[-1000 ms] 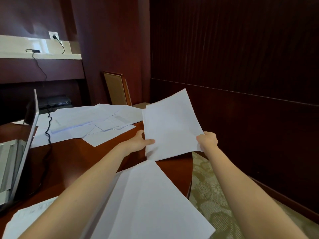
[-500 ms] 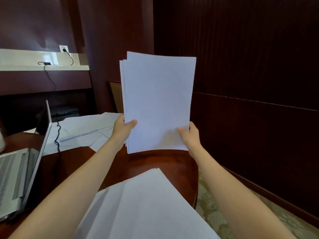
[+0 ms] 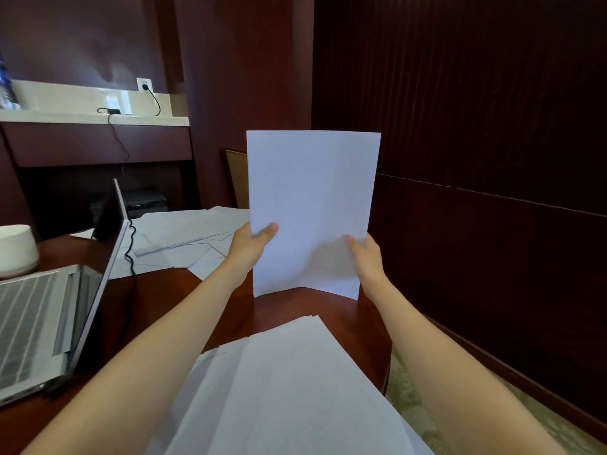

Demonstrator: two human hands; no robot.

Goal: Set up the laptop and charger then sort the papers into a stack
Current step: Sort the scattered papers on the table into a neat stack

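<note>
The laptop (image 3: 49, 323) runs off the left edge, near papers (image 3: 295, 389) off the bottom.

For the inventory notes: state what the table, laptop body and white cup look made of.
Table: wood or veneer, glossy reddish-brown, reflecting light. Laptop body: probably metal, matte silver; possibly plastic. White cup: likely ceramic, smooth opaque white; uncertain.

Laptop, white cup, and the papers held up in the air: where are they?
laptop (image 3: 31, 310): head view, on its keyboard.
white cup (image 3: 14, 249): head view, on its side wall.
held papers (image 3: 312, 192): head view, on the middle of the front sheet.
</note>
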